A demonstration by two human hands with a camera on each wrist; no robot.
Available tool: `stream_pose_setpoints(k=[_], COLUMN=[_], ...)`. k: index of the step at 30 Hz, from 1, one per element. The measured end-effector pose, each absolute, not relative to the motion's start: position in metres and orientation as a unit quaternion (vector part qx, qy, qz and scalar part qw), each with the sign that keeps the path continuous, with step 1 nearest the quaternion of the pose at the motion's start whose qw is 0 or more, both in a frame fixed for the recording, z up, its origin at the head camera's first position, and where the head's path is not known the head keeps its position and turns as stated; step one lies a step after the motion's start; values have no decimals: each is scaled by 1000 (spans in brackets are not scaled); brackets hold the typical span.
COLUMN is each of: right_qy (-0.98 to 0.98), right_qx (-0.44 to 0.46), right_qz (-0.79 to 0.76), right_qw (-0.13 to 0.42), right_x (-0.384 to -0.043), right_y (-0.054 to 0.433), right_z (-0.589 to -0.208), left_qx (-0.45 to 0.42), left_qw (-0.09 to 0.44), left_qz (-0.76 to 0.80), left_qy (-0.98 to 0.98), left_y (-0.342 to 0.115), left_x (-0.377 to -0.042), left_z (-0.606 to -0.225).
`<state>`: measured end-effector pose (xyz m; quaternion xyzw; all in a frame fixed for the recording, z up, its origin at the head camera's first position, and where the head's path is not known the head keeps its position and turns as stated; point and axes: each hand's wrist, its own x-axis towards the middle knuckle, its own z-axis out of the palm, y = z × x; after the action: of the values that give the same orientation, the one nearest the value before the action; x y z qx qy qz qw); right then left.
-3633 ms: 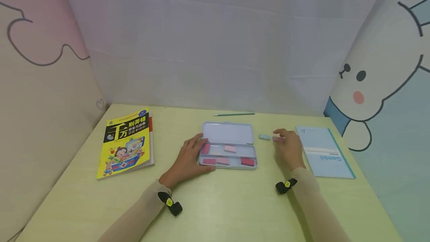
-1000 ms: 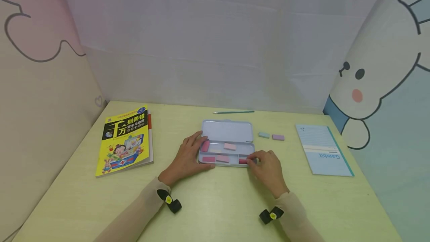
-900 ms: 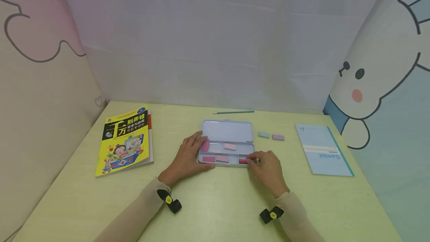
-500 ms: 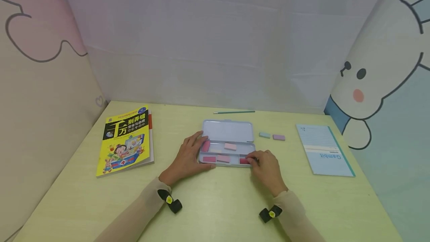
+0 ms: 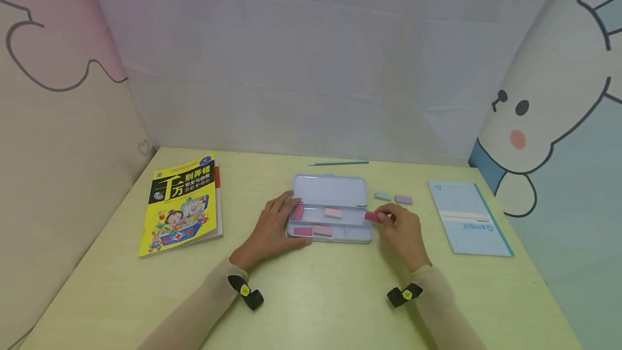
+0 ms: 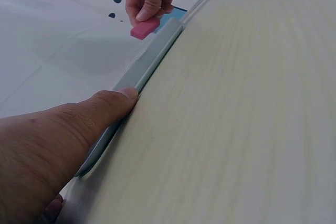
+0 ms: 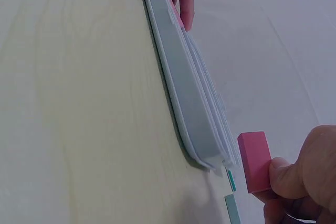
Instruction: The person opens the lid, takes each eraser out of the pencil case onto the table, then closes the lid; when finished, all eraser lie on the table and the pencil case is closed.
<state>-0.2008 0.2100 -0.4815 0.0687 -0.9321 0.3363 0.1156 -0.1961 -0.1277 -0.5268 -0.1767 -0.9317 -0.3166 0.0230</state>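
My right hand (image 5: 402, 231) pinches a deep pink eraser (image 5: 372, 217) between thumb and fingers. The eraser is raised just above the right end of an open pencil case (image 5: 358, 240). In the right wrist view the pinched eraser (image 7: 254, 162) stands out past the case's corner. My left hand (image 5: 273, 223) holds the case's left end, thumb along the front edge and fingers at the left side. Inside the case lie an upright-turned pink eraser (image 5: 298, 211), a pale pink eraser (image 5: 333, 213), and two pink ones in the front compartment. The small front-right compartment (image 5: 357, 232) is bare.
Right of the case lie a mint eraser (image 5: 383, 196) and a lilac eraser (image 5: 403, 199). A green pencil (image 5: 339, 163) lies behind the case. A yellow book (image 5: 182, 209) is at left on another book; a light blue notebook (image 5: 468, 217) is at right.
Earlier my right hand set down the lilac eraser and reached the front-right compartment. It has now lifted the deep pink eraser out, up and rightward. My left hand has stayed on the case.
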Motion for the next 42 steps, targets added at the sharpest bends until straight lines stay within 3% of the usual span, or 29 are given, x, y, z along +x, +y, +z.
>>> stream_pose_setpoints(k=[7, 25, 42], right_qy=[-937, -944, -928], right_qx=[29, 47, 75], right_qz=[334, 320, 346], right_qw=[97, 66, 117], right_x=[-216, -244, -228], right_y=[227, 239, 214], right_z=[-488, -490, -474], left_qx=[-177, -171, -177], left_qw=[22, 13, 23], left_qz=[-319, -317, -315], left_qy=[-931, -933, -932], left_y=[-128, -127, -127], left_x=[-195, -194, -194], left_z=[-525, -524, -522])
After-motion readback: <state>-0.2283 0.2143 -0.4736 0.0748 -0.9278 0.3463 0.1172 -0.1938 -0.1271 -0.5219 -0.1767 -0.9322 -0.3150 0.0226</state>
